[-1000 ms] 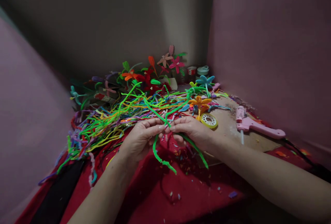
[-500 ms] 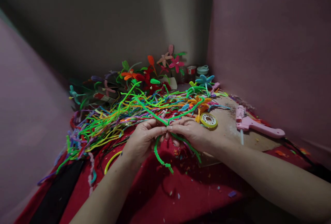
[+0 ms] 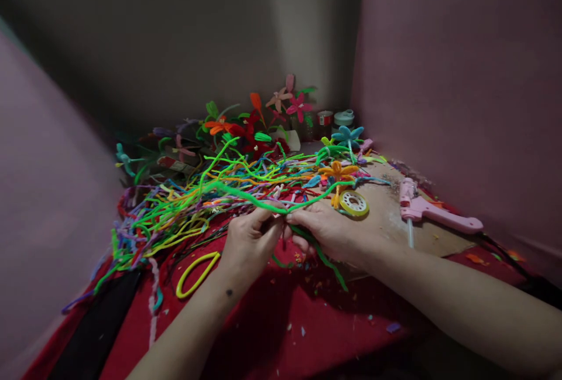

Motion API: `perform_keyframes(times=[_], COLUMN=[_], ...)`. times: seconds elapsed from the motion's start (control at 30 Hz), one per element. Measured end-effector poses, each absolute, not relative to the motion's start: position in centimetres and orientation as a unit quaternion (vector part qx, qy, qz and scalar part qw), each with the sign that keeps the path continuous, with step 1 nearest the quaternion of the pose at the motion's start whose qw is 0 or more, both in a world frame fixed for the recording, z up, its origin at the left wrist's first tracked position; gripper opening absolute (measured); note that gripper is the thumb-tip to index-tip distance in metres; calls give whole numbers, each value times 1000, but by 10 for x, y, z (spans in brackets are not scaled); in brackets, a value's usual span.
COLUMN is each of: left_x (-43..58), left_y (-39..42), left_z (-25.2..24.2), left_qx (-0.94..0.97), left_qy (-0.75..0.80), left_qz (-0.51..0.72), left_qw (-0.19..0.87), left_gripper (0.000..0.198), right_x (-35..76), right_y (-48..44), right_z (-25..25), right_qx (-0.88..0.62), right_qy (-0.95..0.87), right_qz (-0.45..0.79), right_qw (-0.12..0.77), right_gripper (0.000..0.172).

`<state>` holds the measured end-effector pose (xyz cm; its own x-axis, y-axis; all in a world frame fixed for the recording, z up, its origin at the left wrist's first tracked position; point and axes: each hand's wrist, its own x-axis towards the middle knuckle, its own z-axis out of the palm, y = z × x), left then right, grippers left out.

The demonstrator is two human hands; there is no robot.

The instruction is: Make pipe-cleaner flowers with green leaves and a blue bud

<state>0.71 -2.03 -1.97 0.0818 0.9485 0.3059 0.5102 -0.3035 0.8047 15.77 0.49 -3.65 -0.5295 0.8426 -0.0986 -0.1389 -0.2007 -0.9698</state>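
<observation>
Bright green pipe cleaners (image 3: 250, 197) cross between my two hands, with long ends spreading up to the left and right. My left hand (image 3: 252, 239) is closed, its thumb and fingers pinching the green stems near the crossing. Close beside it, my right hand (image 3: 318, 228) pinches the same stems from the right. One green end hangs below my right hand, and a shorter one shows under my left fingers. The exact crossing is partly hidden by my fingertips. A yellow pipe-cleaner loop (image 3: 197, 276) lies left of my left wrist.
A heap of loose coloured pipe cleaners (image 3: 175, 216) covers the left and middle. Finished pipe-cleaner flowers (image 3: 298, 106) stand behind. On the cardboard (image 3: 386, 222) at right lie a tape roll (image 3: 353, 204) and a pink glue gun (image 3: 439, 215). Scraps dot the red cloth (image 3: 263, 339).
My left hand has turned and its wrist has shifted right, uncovering the yellow loop. The upper green ends have dropped lower and spread wider. The lower left end is now mostly hidden.
</observation>
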Motion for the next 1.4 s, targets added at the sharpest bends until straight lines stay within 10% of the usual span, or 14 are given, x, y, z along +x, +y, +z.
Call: perform_keyframes(times=[0.4, 0.57, 0.87, 1.3, 1.4], left_x=[-5, -5, 4, 12, 16], left_y=[-23, -22, -22, -22, -22], left_z=[-16, -16, 0, -7, -6], left_qx=[881, 885, 653, 709, 630], left_qy=[350, 386, 506, 562, 581], left_qz=[140, 191, 357, 365, 411], left_qw=[-284, -178, 435, 218, 311], left_gripper=[32, 32, 25, 23, 23], right_x=[162, 157, 164, 156, 154], right_y=[10, 13, 6, -5, -9], right_z=[-38, -47, -27, -23, -24], right_qx=[-190, -164, -251, -358, -354], right_qy=[-423, -426, -509, -741, -764], right_qz=[828, 808, 776, 470, 408], right_qw=[315, 373, 275, 318, 354], right_gripper=[29, 23, 18, 20, 20])
